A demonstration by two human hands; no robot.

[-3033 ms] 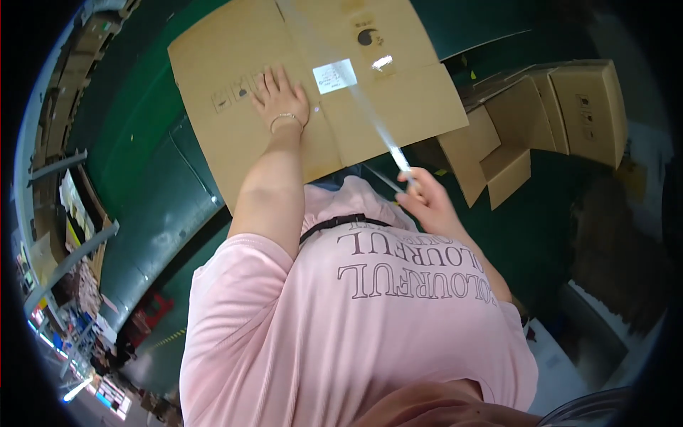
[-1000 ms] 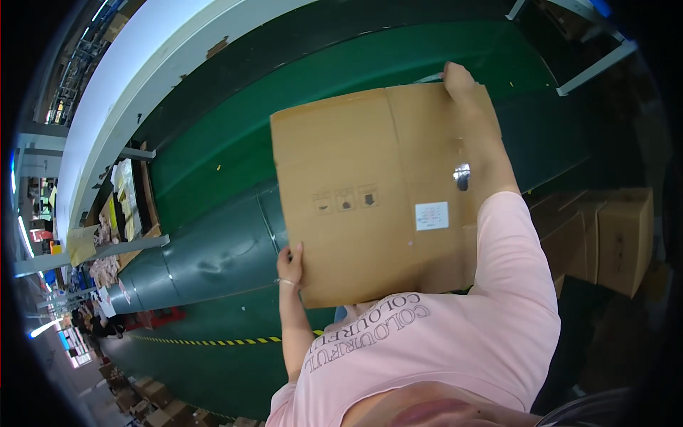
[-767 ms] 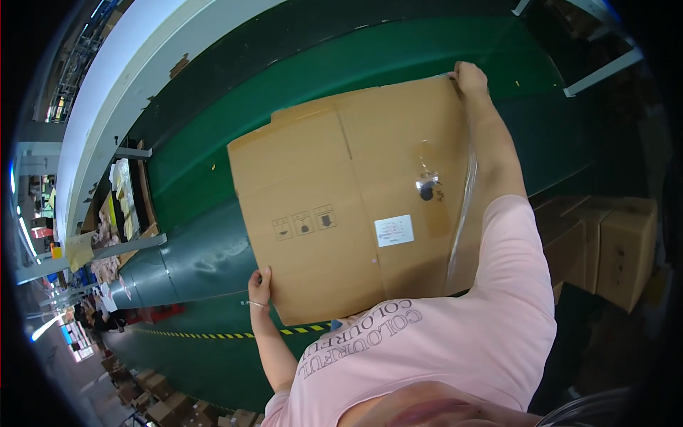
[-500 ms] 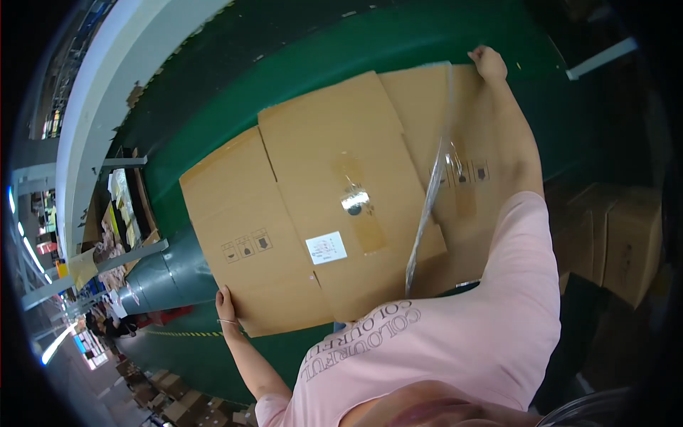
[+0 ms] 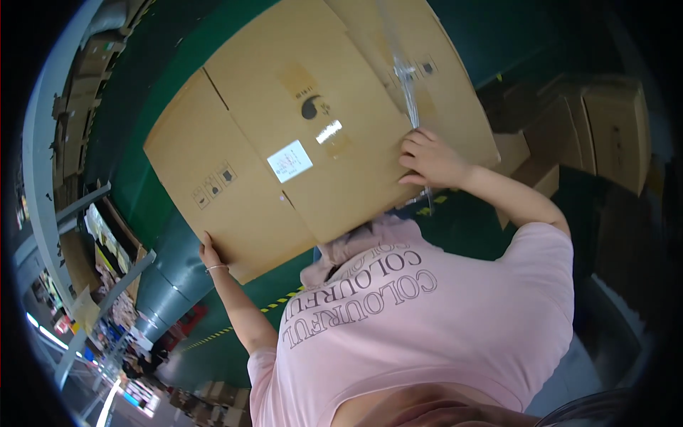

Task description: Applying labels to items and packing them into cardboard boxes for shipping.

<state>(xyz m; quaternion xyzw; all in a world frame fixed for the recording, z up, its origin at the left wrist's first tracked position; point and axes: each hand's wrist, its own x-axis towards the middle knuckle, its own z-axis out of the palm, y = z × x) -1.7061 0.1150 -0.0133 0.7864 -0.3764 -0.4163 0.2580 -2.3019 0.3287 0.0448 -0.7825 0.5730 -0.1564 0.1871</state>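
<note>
A large flattened cardboard box point(image 5: 249, 92) is tilted in front of me, with a white label point(image 5: 290, 161) and several printed symbols on its panels. At the near left edge, my left hand point(image 5: 208, 255) is closed round the cardboard, thumb on top. My right hand point(image 5: 435, 160) lies over the right part of the box near my body. Its curled fingers are on a wrinkled strip of clear tape point(image 5: 407, 92), which passes under them and comes out below. How firmly they hold the strip is partly hidden.
Brown cartons point(image 5: 615, 135) stand on the right. To the left, a metal frame point(image 5: 128, 285) borders a cluttered shelf area. A yellow-and-black line point(image 5: 213, 338) marks the green floor, with more boxes point(image 5: 220, 395) at the lower left.
My right hand has come from the far right edge of the cardboard to the tape strip near my body. The cardboard has shifted up and left in view; my left hand still grips its edge.
</note>
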